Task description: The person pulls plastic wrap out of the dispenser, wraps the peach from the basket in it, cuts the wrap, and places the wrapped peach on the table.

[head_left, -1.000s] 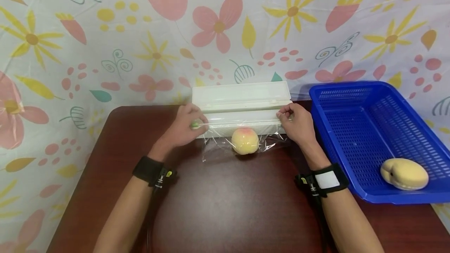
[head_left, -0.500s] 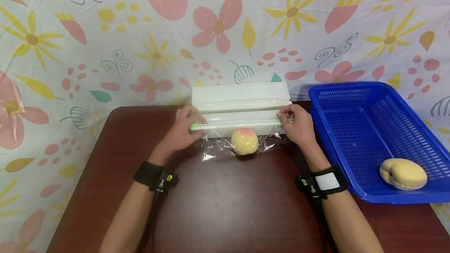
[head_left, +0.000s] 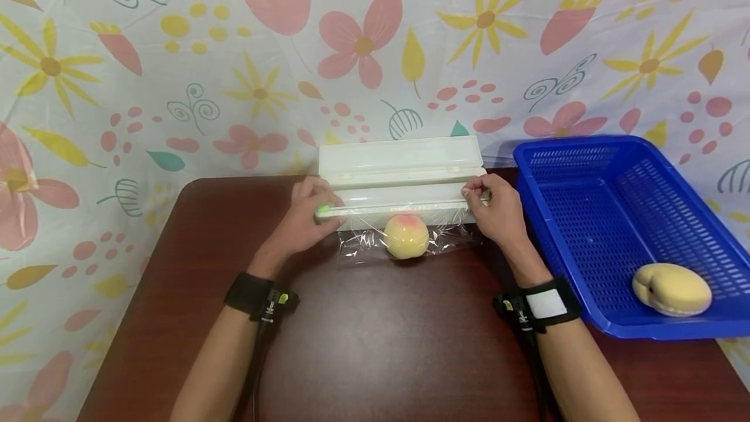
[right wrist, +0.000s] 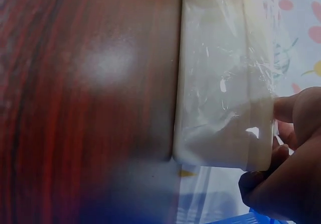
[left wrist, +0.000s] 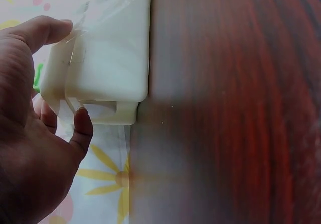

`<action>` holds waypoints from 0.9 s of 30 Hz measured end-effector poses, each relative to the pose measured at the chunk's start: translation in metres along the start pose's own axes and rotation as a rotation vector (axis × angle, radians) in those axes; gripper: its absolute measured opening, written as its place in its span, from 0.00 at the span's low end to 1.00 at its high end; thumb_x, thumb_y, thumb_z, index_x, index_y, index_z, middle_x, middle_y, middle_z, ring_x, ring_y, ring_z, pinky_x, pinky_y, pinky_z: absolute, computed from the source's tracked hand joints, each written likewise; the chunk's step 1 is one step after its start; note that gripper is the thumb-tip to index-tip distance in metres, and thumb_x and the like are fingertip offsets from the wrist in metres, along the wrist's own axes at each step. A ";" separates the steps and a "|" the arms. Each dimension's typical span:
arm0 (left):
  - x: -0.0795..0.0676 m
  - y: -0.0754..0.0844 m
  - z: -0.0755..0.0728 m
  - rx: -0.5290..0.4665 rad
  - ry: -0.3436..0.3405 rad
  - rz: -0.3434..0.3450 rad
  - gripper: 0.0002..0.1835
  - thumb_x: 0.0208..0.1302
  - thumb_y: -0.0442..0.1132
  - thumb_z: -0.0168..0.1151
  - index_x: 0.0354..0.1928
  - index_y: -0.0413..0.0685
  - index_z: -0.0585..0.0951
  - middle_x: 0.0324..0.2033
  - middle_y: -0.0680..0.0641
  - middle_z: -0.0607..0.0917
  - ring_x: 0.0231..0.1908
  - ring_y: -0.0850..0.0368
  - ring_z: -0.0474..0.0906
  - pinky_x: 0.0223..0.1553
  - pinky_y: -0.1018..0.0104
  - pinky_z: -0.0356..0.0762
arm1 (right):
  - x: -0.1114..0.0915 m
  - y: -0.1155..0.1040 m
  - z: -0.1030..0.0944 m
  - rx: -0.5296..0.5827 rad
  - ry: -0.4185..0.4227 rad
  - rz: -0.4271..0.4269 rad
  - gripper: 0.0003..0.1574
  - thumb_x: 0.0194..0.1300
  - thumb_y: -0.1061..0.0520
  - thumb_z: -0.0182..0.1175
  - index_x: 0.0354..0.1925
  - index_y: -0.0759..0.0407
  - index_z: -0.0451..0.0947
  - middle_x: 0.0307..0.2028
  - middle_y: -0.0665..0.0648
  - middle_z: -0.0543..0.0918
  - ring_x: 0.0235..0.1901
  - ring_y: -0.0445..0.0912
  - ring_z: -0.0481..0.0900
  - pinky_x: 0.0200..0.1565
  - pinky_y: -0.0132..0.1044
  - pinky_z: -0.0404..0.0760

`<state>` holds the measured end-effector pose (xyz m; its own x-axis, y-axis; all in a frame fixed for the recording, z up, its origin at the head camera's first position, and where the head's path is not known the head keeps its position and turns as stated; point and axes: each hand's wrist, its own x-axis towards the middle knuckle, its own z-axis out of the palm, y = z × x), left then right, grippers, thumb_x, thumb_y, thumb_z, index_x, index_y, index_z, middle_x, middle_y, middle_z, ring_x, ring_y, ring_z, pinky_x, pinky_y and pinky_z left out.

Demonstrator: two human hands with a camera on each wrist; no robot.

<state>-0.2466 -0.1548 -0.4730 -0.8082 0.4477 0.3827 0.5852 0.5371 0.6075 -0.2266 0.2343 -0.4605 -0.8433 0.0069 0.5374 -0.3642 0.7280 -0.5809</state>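
A white cling film dispenser lies along the back of the table with its lid raised. My left hand grips its left end, thumb and fingers around the corner by a green slider. At the right end, my right hand holds the dispenser's edge between thumb and bent fingers. Clear cling film hangs over the dispenser's front onto the table. A yellow peach with a pink top sits at the middle of the film, against the front. The right wrist view shows film stretched over the dispenser's side.
To the right stands a blue plastic basket close beside my right forearm. Inside it lies a pale yellow mango-shaped fruit. A flowered cloth hangs behind the dark wooden table.
The loose left corner of the film has drawn back slightly toward the dispenser. My left fingers have shifted a little, showing more of the green slider. The right hand stays in place.
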 end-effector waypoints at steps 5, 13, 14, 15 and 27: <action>0.000 0.000 -0.001 0.006 0.004 -0.010 0.11 0.53 0.47 0.72 0.38 0.61 0.83 0.50 0.55 0.66 0.54 0.53 0.54 0.52 0.52 0.59 | 0.007 -0.004 -0.007 -0.018 -0.149 -0.027 0.03 0.62 0.65 0.62 0.36 0.63 0.83 0.29 0.58 0.76 0.30 0.51 0.70 0.33 0.44 0.67; -0.001 -0.005 0.001 -0.006 0.007 -0.005 0.11 0.52 0.47 0.73 0.38 0.60 0.83 0.50 0.56 0.67 0.54 0.53 0.54 0.52 0.51 0.59 | 0.013 -0.012 -0.012 -0.103 -0.288 0.086 0.05 0.64 0.61 0.61 0.33 0.62 0.79 0.32 0.58 0.75 0.30 0.51 0.71 0.34 0.46 0.69; -0.001 -0.005 0.001 -0.005 0.008 -0.003 0.11 0.52 0.47 0.73 0.38 0.61 0.83 0.50 0.56 0.67 0.54 0.53 0.55 0.52 0.51 0.59 | 0.012 -0.012 -0.011 -0.114 -0.279 0.090 0.05 0.65 0.60 0.60 0.33 0.62 0.78 0.32 0.58 0.75 0.30 0.51 0.72 0.34 0.46 0.70; -0.001 -0.006 0.001 -0.004 0.008 -0.001 0.11 0.52 0.47 0.73 0.38 0.61 0.83 0.50 0.56 0.67 0.54 0.53 0.55 0.52 0.51 0.59 | 0.012 -0.012 -0.010 -0.127 -0.265 0.090 0.05 0.65 0.60 0.60 0.32 0.62 0.78 0.32 0.58 0.75 0.30 0.51 0.72 0.34 0.47 0.70; -0.001 -0.007 0.002 0.026 0.016 0.043 0.10 0.54 0.49 0.72 0.37 0.61 0.83 0.50 0.56 0.67 0.54 0.53 0.55 0.52 0.53 0.57 | 0.014 -0.013 -0.014 -0.248 -0.201 0.146 0.10 0.64 0.55 0.60 0.30 0.61 0.78 0.25 0.58 0.77 0.27 0.54 0.75 0.30 0.50 0.71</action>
<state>-0.2499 -0.1575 -0.4785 -0.7832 0.4591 0.4193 0.6206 0.5359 0.5724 -0.2282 0.2349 -0.4370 -0.9494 0.0059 0.3139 -0.1478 0.8737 -0.4634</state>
